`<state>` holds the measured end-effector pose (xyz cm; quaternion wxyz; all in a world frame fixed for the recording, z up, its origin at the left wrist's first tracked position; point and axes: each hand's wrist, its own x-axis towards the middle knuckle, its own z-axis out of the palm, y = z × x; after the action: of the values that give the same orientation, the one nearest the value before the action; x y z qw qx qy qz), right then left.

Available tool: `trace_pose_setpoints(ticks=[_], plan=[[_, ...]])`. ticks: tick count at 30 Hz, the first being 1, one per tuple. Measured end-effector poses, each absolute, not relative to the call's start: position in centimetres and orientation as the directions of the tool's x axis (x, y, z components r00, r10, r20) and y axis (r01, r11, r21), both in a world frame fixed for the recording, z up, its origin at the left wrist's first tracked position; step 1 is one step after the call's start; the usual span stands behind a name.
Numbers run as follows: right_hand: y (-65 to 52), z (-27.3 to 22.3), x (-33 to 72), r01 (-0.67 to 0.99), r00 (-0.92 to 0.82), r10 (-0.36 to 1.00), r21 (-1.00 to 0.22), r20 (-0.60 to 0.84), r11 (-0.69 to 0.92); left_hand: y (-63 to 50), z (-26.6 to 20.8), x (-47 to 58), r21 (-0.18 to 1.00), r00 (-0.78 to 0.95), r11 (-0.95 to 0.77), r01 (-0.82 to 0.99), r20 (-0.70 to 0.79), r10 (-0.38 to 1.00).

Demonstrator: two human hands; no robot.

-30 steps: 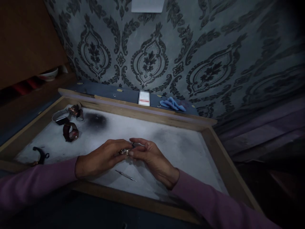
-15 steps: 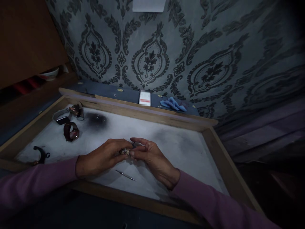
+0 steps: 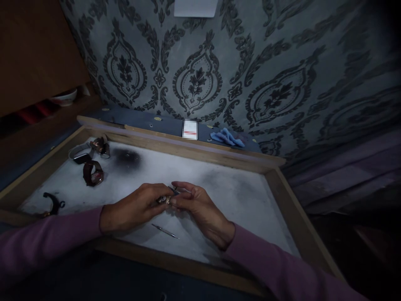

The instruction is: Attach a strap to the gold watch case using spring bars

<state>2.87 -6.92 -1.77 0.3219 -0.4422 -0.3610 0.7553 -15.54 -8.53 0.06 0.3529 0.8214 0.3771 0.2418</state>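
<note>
Over the white floor of a shallow wooden tray (image 3: 188, 261), both my hands meet at a small shiny gold-toned watch (image 3: 163, 200). My left hand (image 3: 134, 207) is closed around it, thumb below and fingers above, hiding much of it. From the other side my right hand (image 3: 206, 213) pinches its edge between thumb and fingers, with the index finger stretched out above. Something thin and dark shows between the hands, too small to name. Below them a slim metal double-ended tool (image 3: 165, 231) lies on the tray floor.
At the tray's left are a brown-strapped watch (image 3: 93, 173), a pale-strapped watch (image 3: 82, 158), another watch (image 3: 102, 146) and a black curved band (image 3: 54, 204). Behind the tray's raised rim lie a blue cloth (image 3: 227, 137) and a small white box (image 3: 190, 129). A patterned wall (image 3: 197, 79) stands behind.
The watch has tilted slightly in my fingers, so less of its bright face shows. My hands stay in nearly the same place.
</note>
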Motion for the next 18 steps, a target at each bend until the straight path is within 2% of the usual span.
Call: trace_pose_setpoints(ticks=[18], plan=[[-6.77, -1.69, 3.02, -0.173, -0.423, 0.79, -0.817, -0.443, -0.551, -8.61, 0.37, -15.3, 0.768, 0.565, -0.44, 0.465, 0.124, 0.815]])
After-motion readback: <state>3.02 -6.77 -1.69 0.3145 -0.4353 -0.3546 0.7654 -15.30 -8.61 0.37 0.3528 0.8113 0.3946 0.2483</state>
